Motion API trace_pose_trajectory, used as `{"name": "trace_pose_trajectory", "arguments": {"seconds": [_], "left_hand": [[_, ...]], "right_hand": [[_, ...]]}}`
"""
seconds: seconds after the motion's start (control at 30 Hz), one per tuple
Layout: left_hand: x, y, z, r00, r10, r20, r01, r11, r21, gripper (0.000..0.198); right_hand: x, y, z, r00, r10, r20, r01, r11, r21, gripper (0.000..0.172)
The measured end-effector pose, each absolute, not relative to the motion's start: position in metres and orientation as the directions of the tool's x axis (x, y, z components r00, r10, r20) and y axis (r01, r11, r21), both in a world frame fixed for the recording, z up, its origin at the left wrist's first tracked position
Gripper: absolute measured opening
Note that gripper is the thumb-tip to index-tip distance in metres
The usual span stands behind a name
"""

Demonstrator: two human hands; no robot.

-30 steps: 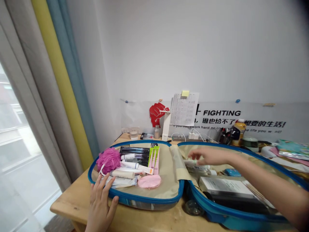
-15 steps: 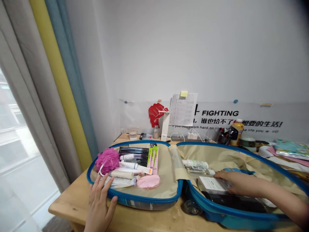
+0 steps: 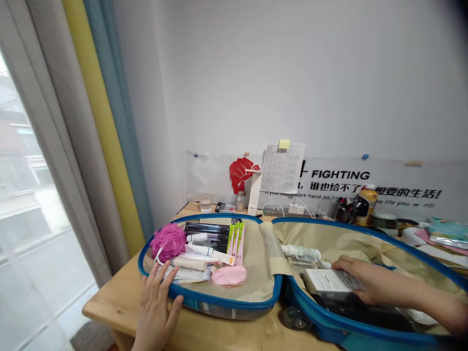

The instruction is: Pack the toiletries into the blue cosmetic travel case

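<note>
A blue-rimmed suitcase (image 3: 234,305) lies open on the wooden table, beige lining up. My left hand (image 3: 158,297) rests at the near left rim of its left half, fingers spread, holding nothing. Close to those fingertips are a purple bath puff (image 3: 170,241), white tubes (image 3: 200,250) and a flat packet. A pink oval item (image 3: 229,276), green-and-pink sticks (image 3: 235,243) and black packs (image 3: 206,227) share that half. In the right half, my right hand (image 3: 361,278) spans the right end of a white box (image 3: 327,280), thumb in front, fingers behind. Bottles (image 3: 302,252) lie left of it.
Behind the suitcase stand a glass cup (image 3: 205,204), a white lamp-like stand (image 3: 254,192), a power strip (image 3: 274,211) and a yellow-labelled bottle (image 3: 366,204). Packets and papers (image 3: 448,231) lie at right. Curtains (image 3: 91,146) hang on the left.
The whole view has shifted slightly, so things sit further right. My right hand's thumb and fingers have come round the white box; the blue item behind it is now mostly hidden. My left hand stays at the rim.
</note>
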State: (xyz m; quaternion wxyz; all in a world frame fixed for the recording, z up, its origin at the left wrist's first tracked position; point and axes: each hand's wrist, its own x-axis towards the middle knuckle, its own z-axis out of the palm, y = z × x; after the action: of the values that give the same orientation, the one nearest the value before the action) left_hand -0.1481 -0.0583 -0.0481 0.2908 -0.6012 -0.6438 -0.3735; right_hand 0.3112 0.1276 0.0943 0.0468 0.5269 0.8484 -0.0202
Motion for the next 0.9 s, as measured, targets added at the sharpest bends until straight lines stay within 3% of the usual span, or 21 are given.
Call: {"name": "trace_pose_trajectory", "arguments": {"seconds": [0.1,0.27,0.43,0.63,0.9], "left_hand": [[-0.146,-0.058,-0.046,-0.108,0.555,0.825,0.991,-0.005,0.133,0.051],[-0.145,-0.059,-0.045,-0.108,0.561,0.821,0.991,-0.004,0.133,0.052],[-0.145,-0.059,-0.044,-0.083,0.554,0.829,0.994,-0.013,0.109,0.052],[-0.144,-0.059,-0.043,-0.094,0.555,0.826,0.993,-0.009,0.118,0.052],[-0.144,-0.058,-0.046,-0.113,0.563,0.819,0.992,0.01,0.13,0.051]], "right_hand": [[0.318,0.134,0.107,-0.522,0.841,-0.144,0.852,0.523,-0.039,0.051],[0.292,0.139,0.158,-0.589,0.807,0.035,0.805,0.59,-0.06,0.045],[0.195,0.137,0.191,-0.721,0.677,0.146,0.686,0.727,0.021,0.049],[0.06,0.154,0.163,-0.809,0.543,0.225,0.569,0.819,0.068,0.053],[-0.038,0.172,0.116,-0.843,0.5,0.196,0.528,0.84,0.127,0.039]]}}
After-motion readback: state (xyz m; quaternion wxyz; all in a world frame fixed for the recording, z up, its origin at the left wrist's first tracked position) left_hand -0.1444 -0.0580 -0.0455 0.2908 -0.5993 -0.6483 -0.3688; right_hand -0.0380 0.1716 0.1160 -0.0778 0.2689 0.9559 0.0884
